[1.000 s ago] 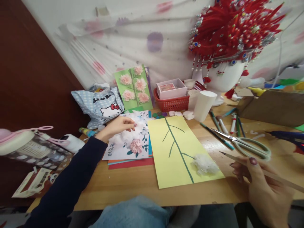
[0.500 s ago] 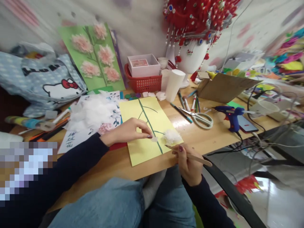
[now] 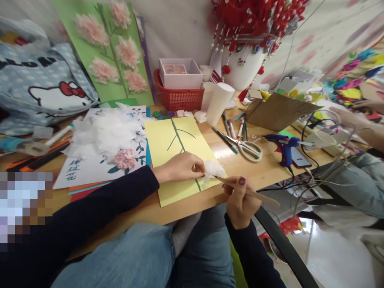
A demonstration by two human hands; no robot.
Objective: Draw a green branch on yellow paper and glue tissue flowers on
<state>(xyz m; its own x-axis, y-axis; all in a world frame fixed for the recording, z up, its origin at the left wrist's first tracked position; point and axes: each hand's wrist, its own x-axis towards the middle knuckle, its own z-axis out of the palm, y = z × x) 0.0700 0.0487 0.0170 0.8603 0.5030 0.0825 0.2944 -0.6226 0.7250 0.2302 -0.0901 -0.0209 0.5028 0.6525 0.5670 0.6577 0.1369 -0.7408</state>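
A yellow sheet (image 3: 160, 136) with a dark green branching stem lies on the wooden table (image 3: 207, 208). Near its right edge sits a fluffy clump of white tissue (image 3: 214, 167). My left hand (image 3: 183, 167) rests over the sheet, thumb and fingertips pinched on a small white tissue piece (image 3: 206, 181) beside the clump. In my right hand (image 3: 241, 202) is a flat wooden stick (image 3: 267, 197), gripped like a pen. Its dark narrow tip points at the tissue piece by my left fingertips; whether they touch I cannot tell.
Loose white tissue (image 3: 102, 132) is heaped on a flower-printed sheet (image 3: 64, 182) at left. Scissors (image 3: 250, 151), pens, a blue glue gun (image 3: 282, 148) with cables and a phone (image 3: 300, 158) lie right. Behind stands a red basket (image 3: 183, 99). Another person's arm (image 3: 357, 124) shows far right.
My left hand has moved right along the sheet, bringing the tissue piece to the white clump. The wooden stick's tip now meets that spot. The view has shifted slightly; another person's arm has appeared.
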